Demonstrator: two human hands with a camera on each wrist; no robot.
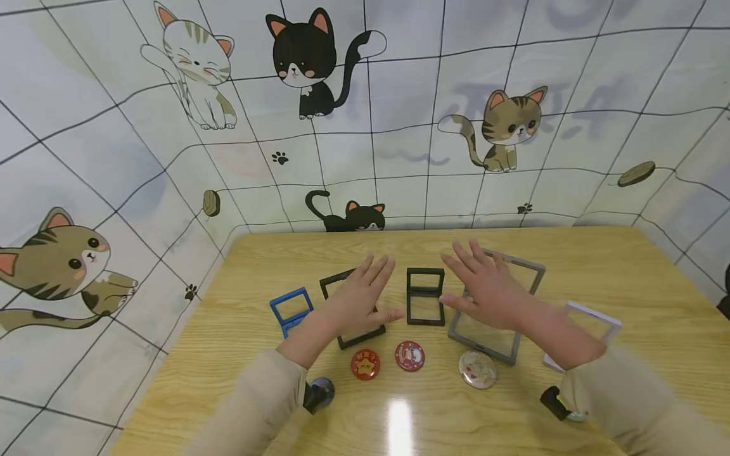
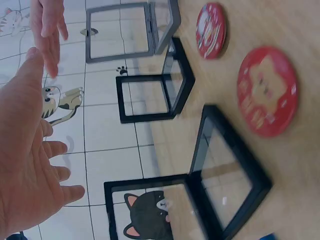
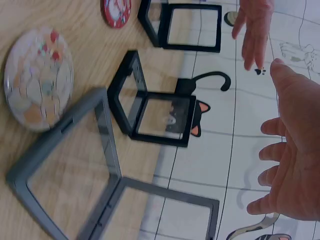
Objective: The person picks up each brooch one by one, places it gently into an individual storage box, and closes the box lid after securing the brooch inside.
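My left hand (image 1: 359, 301) hovers with fingers spread over a black hinged display frame (image 1: 365, 337), holding nothing. Likewise empty, my right hand (image 1: 490, 291) is held out above a large grey hinged display frame (image 1: 533, 269), covering part of it. Between the hands stands a smaller black hinged frame (image 1: 425, 322). In the left wrist view, the black frame (image 2: 245, 160) under that hand stands unfolded at an angle with clear panes. Nearer me lie a red badge with a yellow star (image 1: 365, 365), a red-and-pink badge (image 1: 410, 356) and a pale patterned badge (image 1: 478, 370).
A blue hinged frame (image 1: 295, 318) stands at the left, and a lilac frame (image 1: 607, 320) is partly behind the right forearm. Dark round badges (image 1: 325, 391) show beside the left wrist. A cat-printed cloth (image 1: 399, 145) hangs behind the wooden table (image 1: 274, 253).
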